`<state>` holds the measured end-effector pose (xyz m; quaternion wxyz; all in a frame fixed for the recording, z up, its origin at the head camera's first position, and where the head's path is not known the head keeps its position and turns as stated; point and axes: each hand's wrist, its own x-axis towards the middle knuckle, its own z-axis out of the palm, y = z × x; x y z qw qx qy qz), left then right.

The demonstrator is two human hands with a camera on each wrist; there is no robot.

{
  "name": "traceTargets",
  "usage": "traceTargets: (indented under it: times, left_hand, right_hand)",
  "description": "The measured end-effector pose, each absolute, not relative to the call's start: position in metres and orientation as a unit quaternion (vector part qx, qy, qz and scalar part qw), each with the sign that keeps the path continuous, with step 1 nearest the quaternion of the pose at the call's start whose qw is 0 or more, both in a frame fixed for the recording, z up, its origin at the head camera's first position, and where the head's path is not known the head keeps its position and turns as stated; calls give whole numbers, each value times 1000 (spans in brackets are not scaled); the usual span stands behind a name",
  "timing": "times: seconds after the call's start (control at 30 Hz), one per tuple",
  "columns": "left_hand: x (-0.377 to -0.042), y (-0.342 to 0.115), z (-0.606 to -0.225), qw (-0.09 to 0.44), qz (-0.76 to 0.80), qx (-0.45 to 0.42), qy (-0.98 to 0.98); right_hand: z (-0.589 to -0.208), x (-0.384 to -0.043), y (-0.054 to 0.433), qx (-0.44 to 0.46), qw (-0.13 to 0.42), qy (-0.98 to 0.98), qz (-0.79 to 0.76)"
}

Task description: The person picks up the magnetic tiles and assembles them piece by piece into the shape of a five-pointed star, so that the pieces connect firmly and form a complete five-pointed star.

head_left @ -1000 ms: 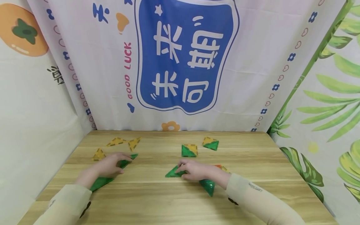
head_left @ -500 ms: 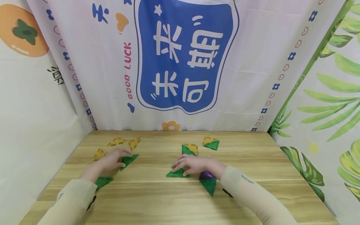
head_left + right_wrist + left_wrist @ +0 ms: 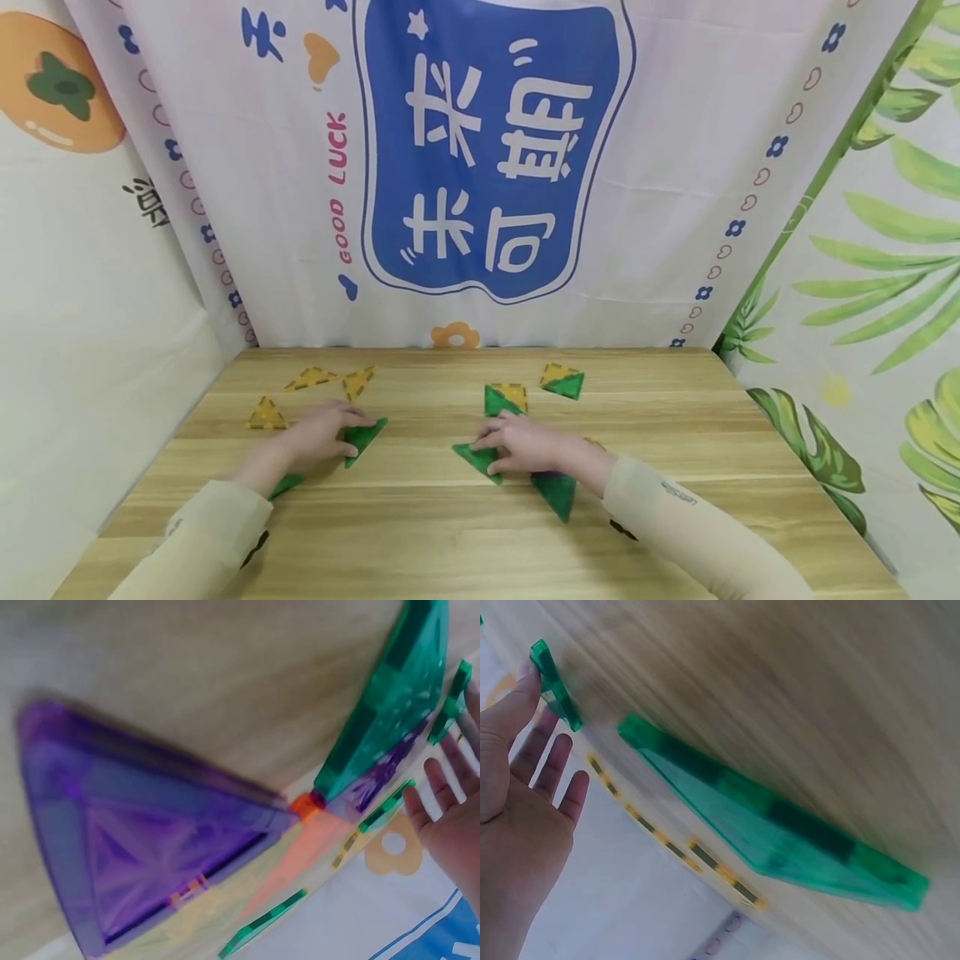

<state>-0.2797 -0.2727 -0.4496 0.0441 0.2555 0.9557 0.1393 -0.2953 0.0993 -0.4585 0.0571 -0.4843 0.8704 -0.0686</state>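
Note:
My left hand (image 3: 322, 437) pinches a green triangular magnetic tile (image 3: 367, 440) on the left of the table. In the left wrist view, the thumb lies against one side of that tile (image 3: 555, 686), with fingers behind it. A second green triangle (image 3: 780, 825) lies under the left forearm. My right hand (image 3: 517, 442) holds another green triangular tile (image 3: 476, 461) near the middle, thumb and fingertips at its edges. Beside the right wrist lies a green triangle (image 3: 555, 497) touching purple pieces; a large purple triangle (image 3: 157, 832) and an orange piece (image 3: 292, 855) show close to the right wrist camera.
Several yellow triangles, one of them a near one (image 3: 266, 414), lie at the back left. Two yellow-and-green squares, one partly behind the right hand and the other (image 3: 562, 382) farther right, lie at the back. A printed curtain (image 3: 675, 208) rises behind the wooden table (image 3: 420, 542).
My left hand has slid its green triangle to the right and slightly nearer. The right hand has turned its green triangle, so its long edge now slants, and shifted it slightly right.

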Motion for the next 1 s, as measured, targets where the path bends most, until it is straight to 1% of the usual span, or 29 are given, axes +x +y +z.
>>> traceTargets:
  times: [0.13,0.3,0.4,0.63,1.0]
  left_hand:
    - [-279,-260,-453,39,137,266,953]
    - [-277,-245,-456,16,125,285,950]
    - [-274,-236,-455,7,121,294,948]
    - [-269,-212,-455,20,133,284,949]
    - [-272,-184,-456,34,153,306,939]
  right_hand:
    - [-459,-285,101,-453,39,888,-67]
    - [-463,-274,97,-427,1,901,-79]
    - [-465,-267,92,-395,-13,914,-89]
    - [-469,-258,82,-321,-10,940,-114]
    - [-470,-260,77,-308,-10,946,-102]
